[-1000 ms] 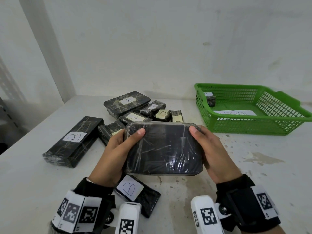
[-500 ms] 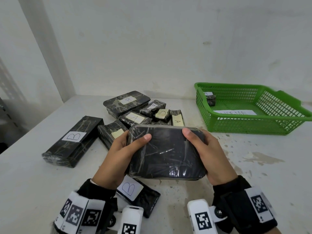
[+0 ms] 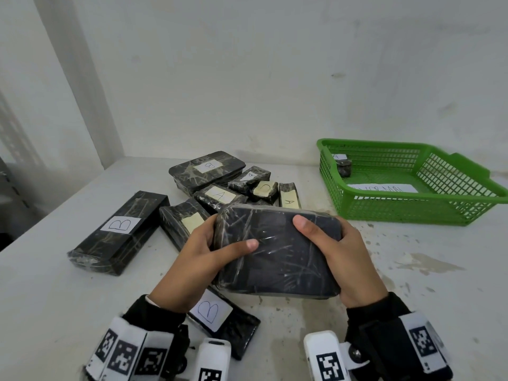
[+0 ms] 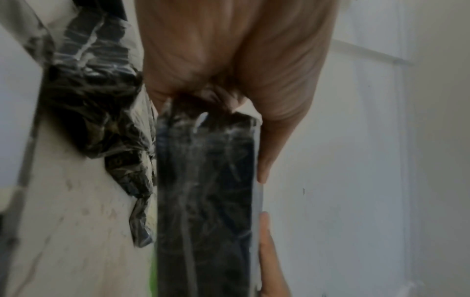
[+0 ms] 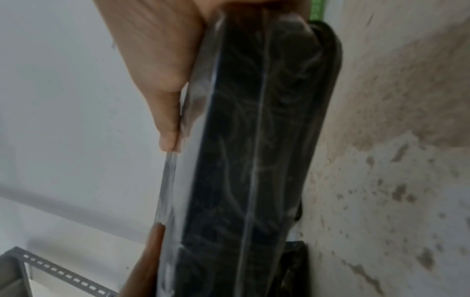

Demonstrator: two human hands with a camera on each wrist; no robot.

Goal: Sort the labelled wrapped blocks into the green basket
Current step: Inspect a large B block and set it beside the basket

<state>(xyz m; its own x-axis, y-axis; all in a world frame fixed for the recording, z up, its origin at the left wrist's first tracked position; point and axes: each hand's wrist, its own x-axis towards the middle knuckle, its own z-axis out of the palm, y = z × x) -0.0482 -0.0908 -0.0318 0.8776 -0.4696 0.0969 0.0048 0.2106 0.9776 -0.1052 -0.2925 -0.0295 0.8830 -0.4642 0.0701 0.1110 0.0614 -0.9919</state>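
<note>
Both hands grip a wide black film-wrapped block [image 3: 277, 251] above the stained white table [image 3: 412, 284]: left hand [image 3: 203, 259] and right hand [image 3: 343, 254] clasp its ends, thumbs on top. It has tilted since before, left thumb slid inward. Beyond, the green mesh plastic basket [image 3: 450, 185] holds one small block [image 3: 344, 167].

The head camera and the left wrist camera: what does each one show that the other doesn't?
Only the head view shows the green basket with a small block inside, and the lettered labels on the pile of blocks on the table. Only the left wrist view shows the held block's narrow edge up close, against the palm. Both show the left hand and right hand holding that block.
</note>
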